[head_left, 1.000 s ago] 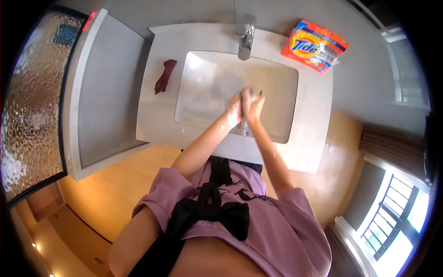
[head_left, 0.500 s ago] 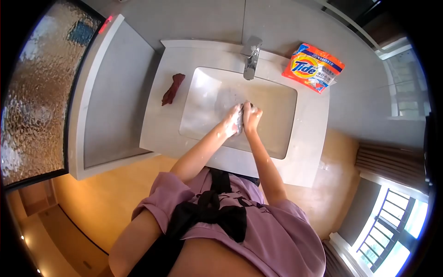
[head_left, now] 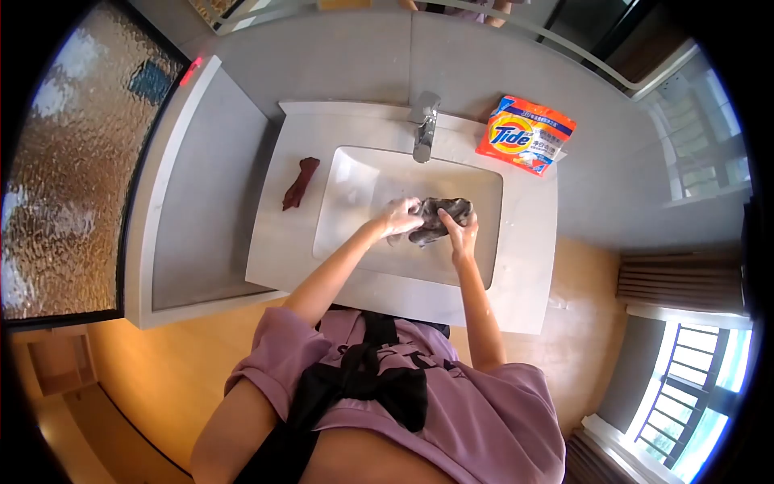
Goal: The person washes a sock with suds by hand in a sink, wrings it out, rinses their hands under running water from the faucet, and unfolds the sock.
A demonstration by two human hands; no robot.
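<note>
Grey walls (head_left: 339,68) surround a white counter (head_left: 278,258) with a rectangular sink (head_left: 363,173) set into it, a pebbled glass panel (head_left: 64,177) at the far left and a barred window (head_left: 685,387) at the lower right. Over the basin, a wet dark cloth (head_left: 431,223), whitish with suds in places, is bunched between the person's two hands. Its right end is gripped by the right hand (head_left: 462,231), whose thumb lies across the top. At its other end is the left hand (head_left: 401,216), foamy, its fingers bent against the fabric; whether they pinch it cannot be told. Behind the hands, a metal faucet (head_left: 424,139) stands at the back edge of the sink. On the counter to the right of the faucet is an orange Tide bag (head_left: 528,135), leaning back near the wall. Left of the basin, just beside its edge, lies a dark red cloth (head_left: 301,184), narrow and crumpled. Nearest the camera is the person's purple shirt (head_left: 492,411), crossed by a black bow (head_left: 363,381).
</note>
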